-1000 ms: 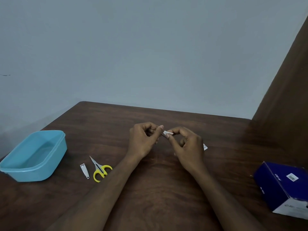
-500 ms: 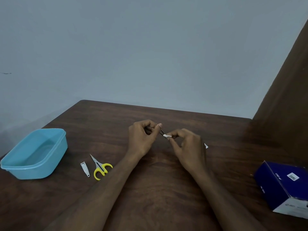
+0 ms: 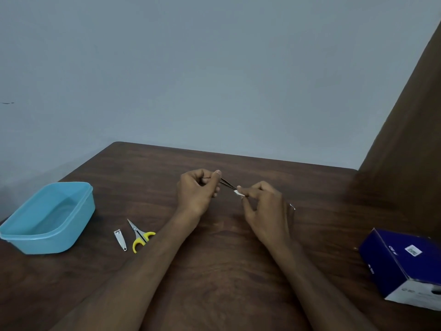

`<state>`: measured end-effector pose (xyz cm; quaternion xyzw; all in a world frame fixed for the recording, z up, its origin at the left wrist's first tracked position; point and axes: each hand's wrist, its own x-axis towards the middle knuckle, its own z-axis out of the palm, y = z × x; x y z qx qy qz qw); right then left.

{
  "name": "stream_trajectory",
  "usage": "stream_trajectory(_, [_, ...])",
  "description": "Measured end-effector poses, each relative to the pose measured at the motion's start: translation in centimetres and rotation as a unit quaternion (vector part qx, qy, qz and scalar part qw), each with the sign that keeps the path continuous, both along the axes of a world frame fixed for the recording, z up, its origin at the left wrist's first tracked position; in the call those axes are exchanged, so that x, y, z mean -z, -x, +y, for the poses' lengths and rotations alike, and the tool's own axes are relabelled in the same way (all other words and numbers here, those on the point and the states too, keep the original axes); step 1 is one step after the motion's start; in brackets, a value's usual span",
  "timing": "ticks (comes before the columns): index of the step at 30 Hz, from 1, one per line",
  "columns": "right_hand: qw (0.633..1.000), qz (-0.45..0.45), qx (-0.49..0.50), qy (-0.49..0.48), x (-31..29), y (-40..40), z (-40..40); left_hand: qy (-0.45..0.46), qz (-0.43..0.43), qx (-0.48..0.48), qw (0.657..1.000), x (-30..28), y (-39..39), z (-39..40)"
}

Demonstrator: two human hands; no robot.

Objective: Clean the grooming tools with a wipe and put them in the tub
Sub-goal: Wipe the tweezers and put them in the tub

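Your left hand (image 3: 196, 192) pinches the tweezers (image 3: 228, 183) above the table (image 3: 214, 271). Your right hand (image 3: 265, 206) pinches the wipe (image 3: 238, 193) around their tip. Nail clipper (image 3: 120, 240) and scissors (image 3: 140, 236) lie beside the tub (image 3: 47, 237).

Tweezers being wiped over the table; clipper, scissors and tub lying at left.

Slim dark tweezers (image 3: 228, 183) are pointing down and to the right, above the tabletop, their tip going into a small folded white wipe (image 3: 238, 193). A silver nail clipper (image 3: 120, 240) is lying flat on the wood just beside small yellow-handled scissors (image 3: 140, 236), whose closed blades are pointing away toward the wall. A light blue plastic tub (image 3: 71, 231) is sitting upright near them at the table's left edge, lidless, with nothing visible inside.
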<state>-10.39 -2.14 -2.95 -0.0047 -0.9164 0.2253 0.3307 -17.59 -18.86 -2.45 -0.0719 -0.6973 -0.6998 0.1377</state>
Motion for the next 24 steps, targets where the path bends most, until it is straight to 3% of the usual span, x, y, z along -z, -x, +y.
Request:
stream_trajectory(3, [0.999, -0.015, 0.036, -0.011, -0.35, -0.32, 0.38, -0.044, -0.015, 0.004, 0.999, -0.07, 0.00, -0.11])
stream_trajectory(8, [0.992, 0.047, 0.081, 0.087, -0.21, -0.02, 0.57, -0.034, 0.003, 0.026, 0.999, -0.20, -0.28, 0.04])
stream_trajectory(12, [0.984, 0.018, -0.058, 0.164, 0.22, 0.47, 0.82, 0.010, 0.036, 0.055, 0.998, -0.38, -0.67, 0.31])
stream_trajectory(15, [0.989, 0.006, -0.092, 0.119, 0.31, 0.16, 0.29, 0.009, 0.030, 0.046, 0.998, -0.25, -0.54, 0.30])
stream_trajectory(21, [0.998, 0.038, 0.012, 0.049, -0.21, -0.27, 0.29, -0.005, -0.001, 0.036, 0.999, -0.33, -0.75, 0.33])
stream_trajectory(24, [0.998, 0.069, 0.001, -0.016, 0.28, -0.01, -0.03, -0.014, -0.032, 0.047, 0.998, -0.15, -0.68, 0.23])
